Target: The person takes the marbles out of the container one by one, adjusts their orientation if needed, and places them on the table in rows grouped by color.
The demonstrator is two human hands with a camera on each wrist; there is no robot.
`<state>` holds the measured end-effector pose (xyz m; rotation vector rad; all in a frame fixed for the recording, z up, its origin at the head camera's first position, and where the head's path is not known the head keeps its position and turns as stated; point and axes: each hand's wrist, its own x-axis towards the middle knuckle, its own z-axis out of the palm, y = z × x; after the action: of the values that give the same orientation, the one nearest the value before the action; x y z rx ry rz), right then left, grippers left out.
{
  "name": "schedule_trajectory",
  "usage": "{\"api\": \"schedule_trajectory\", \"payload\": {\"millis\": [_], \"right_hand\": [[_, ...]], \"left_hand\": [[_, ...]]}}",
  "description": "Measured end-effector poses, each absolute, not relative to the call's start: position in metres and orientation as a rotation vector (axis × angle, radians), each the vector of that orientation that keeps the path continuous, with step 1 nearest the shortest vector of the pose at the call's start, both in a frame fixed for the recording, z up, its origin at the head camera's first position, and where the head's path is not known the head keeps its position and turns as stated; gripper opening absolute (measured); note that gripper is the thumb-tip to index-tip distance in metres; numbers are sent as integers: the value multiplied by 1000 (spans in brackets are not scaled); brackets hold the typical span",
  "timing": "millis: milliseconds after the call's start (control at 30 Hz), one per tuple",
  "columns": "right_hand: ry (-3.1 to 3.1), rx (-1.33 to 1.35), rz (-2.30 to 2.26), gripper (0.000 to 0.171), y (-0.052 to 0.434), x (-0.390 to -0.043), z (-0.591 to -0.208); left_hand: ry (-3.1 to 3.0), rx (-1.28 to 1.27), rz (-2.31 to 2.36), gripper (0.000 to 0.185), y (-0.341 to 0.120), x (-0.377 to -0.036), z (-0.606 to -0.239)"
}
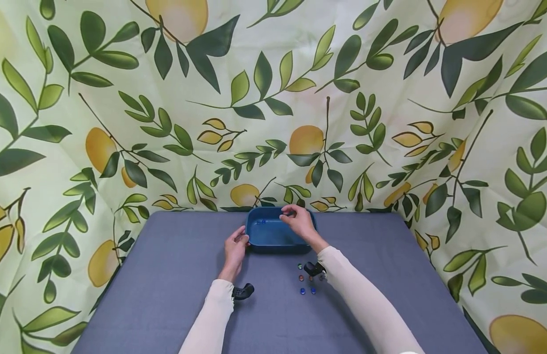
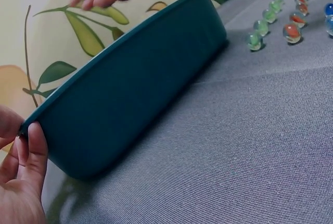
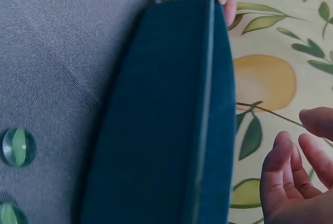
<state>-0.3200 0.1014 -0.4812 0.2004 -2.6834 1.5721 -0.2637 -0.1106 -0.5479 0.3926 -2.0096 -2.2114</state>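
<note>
A dark blue tray [image 1: 273, 238] stands at the far middle of the grey table, against the leaf-print backdrop. My left hand [image 1: 244, 238] pinches its left corner rim, thumb on the outer wall [image 2: 31, 140]. My right hand [image 1: 292, 213] hovers over the tray's back right part, fingers loosely bent and apart [image 3: 291, 166], holding nothing that I can see. A couple of small blue marbles [image 1: 261, 222] lie inside the tray. Several glass marbles [image 1: 306, 281], green, red and blue, lie on the cloth just in front of the tray [image 2: 291, 32].
The grey cloth-covered table [image 1: 167, 275] is walled by a lemon-and-leaf backdrop [image 1: 123, 123] at the back and both sides. Black wrist camera mounts [image 1: 243, 291] sit on both forearms. The loose marbles lie under my right forearm.
</note>
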Motion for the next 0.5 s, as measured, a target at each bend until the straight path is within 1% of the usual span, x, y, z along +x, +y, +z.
{"api": "schedule_trajectory", "payload": {"millis": [333, 500], "right_hand": [[-2760, 167, 1557, 24, 80, -339, -500], [-2808, 133, 1481, 22, 76, -346, -511]], "left_hand": [[-1981, 400, -2203, 42, -110, -264, -548], [-1983, 384, -2193, 42, -109, -265, -550]]}}
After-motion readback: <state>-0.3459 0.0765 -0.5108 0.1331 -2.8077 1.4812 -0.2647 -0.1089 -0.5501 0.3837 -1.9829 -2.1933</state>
